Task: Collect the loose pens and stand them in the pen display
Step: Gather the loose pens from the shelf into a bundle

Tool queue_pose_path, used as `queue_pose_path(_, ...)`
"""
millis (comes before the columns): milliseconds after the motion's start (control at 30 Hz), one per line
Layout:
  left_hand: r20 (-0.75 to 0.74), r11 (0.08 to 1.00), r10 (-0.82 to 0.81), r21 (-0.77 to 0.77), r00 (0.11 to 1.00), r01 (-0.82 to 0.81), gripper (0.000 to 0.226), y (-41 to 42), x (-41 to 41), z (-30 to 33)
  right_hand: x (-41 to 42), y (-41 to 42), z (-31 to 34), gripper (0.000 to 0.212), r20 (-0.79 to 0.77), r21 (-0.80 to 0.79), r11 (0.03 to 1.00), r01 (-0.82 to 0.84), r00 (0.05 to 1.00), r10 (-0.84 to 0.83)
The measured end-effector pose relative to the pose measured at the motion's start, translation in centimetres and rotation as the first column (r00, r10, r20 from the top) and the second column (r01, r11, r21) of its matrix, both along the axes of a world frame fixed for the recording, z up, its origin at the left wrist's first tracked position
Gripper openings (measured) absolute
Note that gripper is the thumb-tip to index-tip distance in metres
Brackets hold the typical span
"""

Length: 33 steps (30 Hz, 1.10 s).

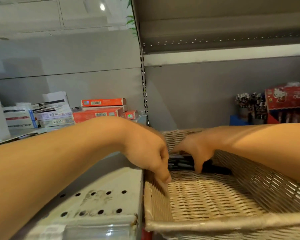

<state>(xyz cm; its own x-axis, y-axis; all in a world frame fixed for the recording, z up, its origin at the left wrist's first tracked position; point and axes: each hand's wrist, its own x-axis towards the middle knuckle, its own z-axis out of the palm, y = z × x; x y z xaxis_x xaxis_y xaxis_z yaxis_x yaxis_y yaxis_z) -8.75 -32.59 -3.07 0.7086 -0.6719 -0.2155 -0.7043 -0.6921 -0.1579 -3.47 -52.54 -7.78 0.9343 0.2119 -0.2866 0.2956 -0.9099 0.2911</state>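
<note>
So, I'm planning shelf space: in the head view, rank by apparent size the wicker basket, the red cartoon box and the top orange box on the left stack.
1. wicker basket, nearest the camera
2. red cartoon box
3. top orange box; the two look close, so that order is unsure.

A wicker basket (pixel 206 198) sits on the shelf (pixel 100 187). Loose pens (pixel 182 163) lie in the basket, toward its far end, between the left hand (pixel 145 153) and right hand (pixel 197 149). Left of the basket and farther back, stacked boxes (pixel 97 113) rest on the shelf. Behind the basket to the right stands the pen display (pixel 249 104).
</note>
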Motion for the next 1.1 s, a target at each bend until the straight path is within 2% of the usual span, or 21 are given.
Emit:
queue_pose_path(33, -0.065, 1.0, -0.025, -0.019, 0.998, 0.024, 0.028, 0.4, -0.6, 1.2, -0.3, 0.1, 0.4, 0.102, -0.001, 0.01, 1.0, -0.002, 1.0, 0.002)
queue_pose_path(67, -0.043, 0.997, -0.05, -0.067, 0.998, 0.047, 0.033, 1.0, -0.4, 2.4, -0.6, 0.3, 0.9, 0.103, 0.01, 0.035, 0.999, -0.004, 1.0, 0.003)
queue_pose_path(133, 0.039, 0.963, -0.009, -0.269, 0.999, 0.019, 0.031, 2.9, 0.2, 4.8, -1.5, 1.0, 2.4, 0.101, 0.076, 0.112, 0.994, -0.013, 0.997, 0.004)
queue_pose_path(200, 0.133, 0.879, 0.057, -0.476, 0.989, 0.014, 0.022, 5.3, 1.3, 6.2, -2.5, 1.9, 4.3, 0.088, 0.187, 0.224, 0.974, -0.042, 0.982, -0.001)
queue_pose_path(267, 0.168, 0.831, 0.125, -0.557, 0.978, -0.01, 0.017, 8.0, 2.6, 6.8, -3.4, 3.2, 6.3, 0.072, 0.269, 0.364, 0.929, -0.069, 0.962, -0.034)
queue_pose_path(333, 0.172, 0.845, 0.2, -0.529, 0.964, -0.081, 0.02, 10.7, 3.7, 6.8, -4.4, 5.1, 7.8, 0.06, 0.321, 0.467, 0.879, -0.09, 0.944, -0.074)
queue_pose_path(467, 0.22, 0.902, 0.329, -0.363, 0.918, -0.236, 0.03, 16.0, 5.9, 5.4, -5.5, 11.0, 9.7, 0.042, 0.367, 0.563, 0.813, -0.146, 0.926, -0.088)
queue_pose_path(600, 0.295, 0.879, 0.436, -0.343, 0.85, -0.331, 0.035, 22.2, 7.9, 5.8, -5.1, 18.3, 9.9, 0.031, 0.339, 0.642, 0.742, -0.191, 0.939, -0.051)
queue_pose_path(767, 0.397, 0.853, 0.521, -0.217, 0.756, -0.474, 0.024, 29.3, 11.4, 6.0, -3.4, 26.8, 10.0, 0.031, 0.314, 0.674, 0.705, -0.222, 0.949, -0.001)
queue_pose_path(800, 0.365, 0.847, 0.53, -0.18, 0.766, -0.5, 0.02, 30.4, 12.1, 5.8, -3.0, 28.2, 10.1, 0.033, 0.31, 0.687, 0.691, -0.226, 0.951, 0.003)
queue_pose_path(933, 0.06, 0.794, 0.605, -0.118, 0.794, -0.596, 0.021, 33.1, 14.2, 4.4, -1.3, 32.6, 10.4, 0.029, 0.311, 0.766, 0.603, -0.221, 0.949, -0.047)
queue_pose_path(1100, -0.055, 0.775, 0.598, -0.216, 0.8, -0.594, 0.026, 33.8, 15.9, 3.1, 1.2, 35.9, 9.8, 0.009, 0.288, 0.862, 0.469, -0.192, 0.947, -0.142)
